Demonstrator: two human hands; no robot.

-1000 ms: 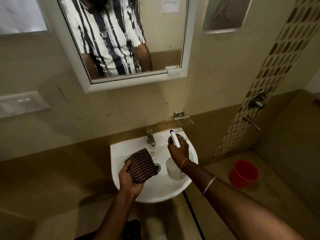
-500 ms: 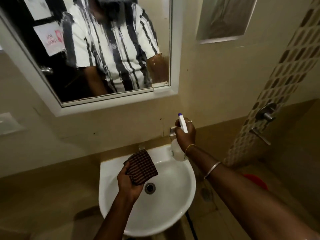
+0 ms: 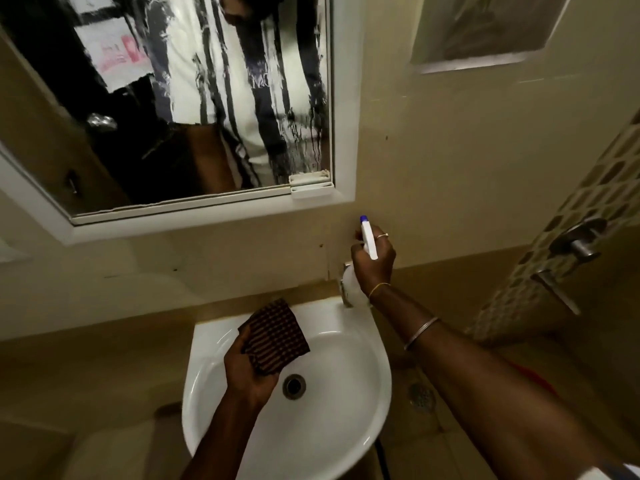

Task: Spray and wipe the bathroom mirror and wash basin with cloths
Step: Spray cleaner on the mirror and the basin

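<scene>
right now, grips a white spray bottle point(image 3: 369, 241) in the right hand point(image 3: 375, 271), fingers curled round its neck, blue-tipped nozzle up, close to the wall just under the lower right corner of the mirror point(image 3: 207, 109). holds a folded dark checked cloth point(image 3: 277, 336) in the left hand point(image 3: 249, 372), thumb and fingers curled round its lower edge, over the back half of the wash basin point(image 3: 349, 393); cannot tell if touching the bowl. leaves open room between the two hands and a strip of bare wall between nozzle and mirror frame. keeps the drain point(image 3: 294, 386) uncovered just right of the left hand. shows wet streaks down the right side of the glass. hides most of the bottle's body behind right hand and wrist; hard to make out a metal fitting point(image 3: 343, 289) behind it at the basin's back right corner. cuts off mirror at top and left, basin's front rim at the bottom, wall niche point(image 3: 485, 29) at the top. puts the shower valve point(image 3: 578, 242) far right, well apart from both hands.
</scene>
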